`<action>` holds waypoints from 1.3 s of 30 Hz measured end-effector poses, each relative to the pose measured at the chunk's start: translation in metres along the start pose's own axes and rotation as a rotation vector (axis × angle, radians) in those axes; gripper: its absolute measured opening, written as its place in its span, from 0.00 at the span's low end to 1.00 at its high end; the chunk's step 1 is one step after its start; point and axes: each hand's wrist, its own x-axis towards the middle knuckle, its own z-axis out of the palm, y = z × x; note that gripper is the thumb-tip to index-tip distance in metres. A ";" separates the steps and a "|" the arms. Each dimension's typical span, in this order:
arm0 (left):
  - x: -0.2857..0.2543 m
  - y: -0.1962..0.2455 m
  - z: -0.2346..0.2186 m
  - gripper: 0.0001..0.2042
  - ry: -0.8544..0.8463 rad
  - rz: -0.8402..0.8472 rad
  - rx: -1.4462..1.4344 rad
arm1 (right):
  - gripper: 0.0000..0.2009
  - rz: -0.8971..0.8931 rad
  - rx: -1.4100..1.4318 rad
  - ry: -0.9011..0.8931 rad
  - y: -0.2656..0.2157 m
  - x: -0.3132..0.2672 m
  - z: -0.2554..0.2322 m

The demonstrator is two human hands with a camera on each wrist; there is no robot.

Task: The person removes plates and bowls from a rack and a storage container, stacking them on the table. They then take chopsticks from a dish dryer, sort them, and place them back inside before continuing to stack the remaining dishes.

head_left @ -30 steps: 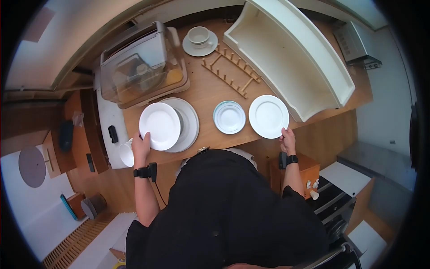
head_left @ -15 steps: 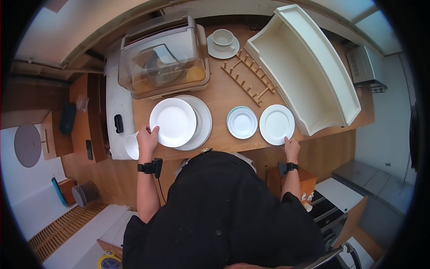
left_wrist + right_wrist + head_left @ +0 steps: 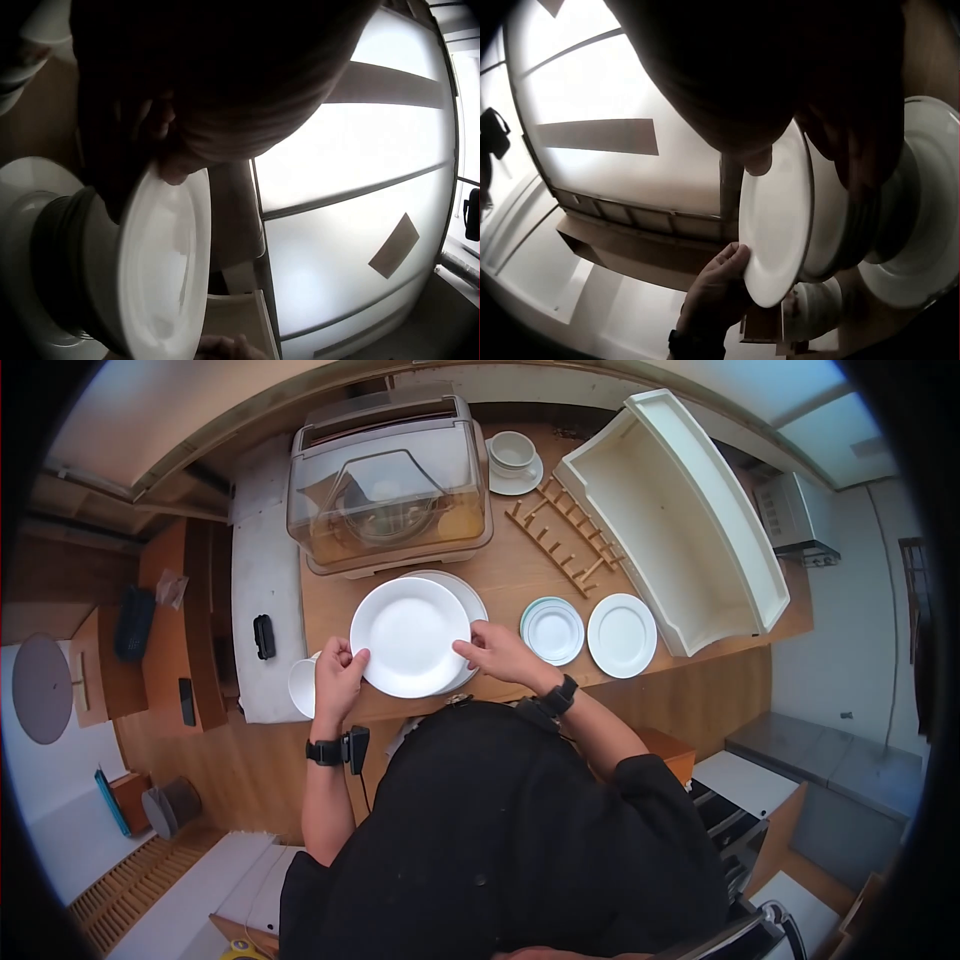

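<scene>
A white plate point(image 3: 410, 635) tops a stack near the table's front edge, above a larger plate point(image 3: 474, 600). My left hand point(image 3: 340, 682) pinches its left rim, thumb on the upper face. At the opposite rim, my right hand point(image 3: 505, 657) pinches it too, with its thumb over the edge. Both wrist views show more dishes stacked beneath the top plate point(image 3: 776, 217), their lower parts partly hidden. Just right of my right hand lie small blue-rimmed plates point(image 3: 552, 630), and beyond them another white plate point(image 3: 622, 635). A white cup point(image 3: 302, 688) stands beside my left hand.
Behind the stack stands a dish box with a clear lid point(image 3: 390, 500). A cup on a saucer point(image 3: 513, 452), a wooden peg rack point(image 3: 560, 540) and a large cream bin point(image 3: 680, 525) fill the back and right. A small black object point(image 3: 263, 637) lies at left.
My right hand has left the rim of the right-hand white plate and moved left to the top plate of the stack. My left hand stays on that plate's left rim. The head view has shifted.
</scene>
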 end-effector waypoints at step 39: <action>0.022 -0.028 0.038 0.21 0.192 -0.121 0.624 | 0.23 0.526 0.634 1.119 0.300 -0.172 -0.148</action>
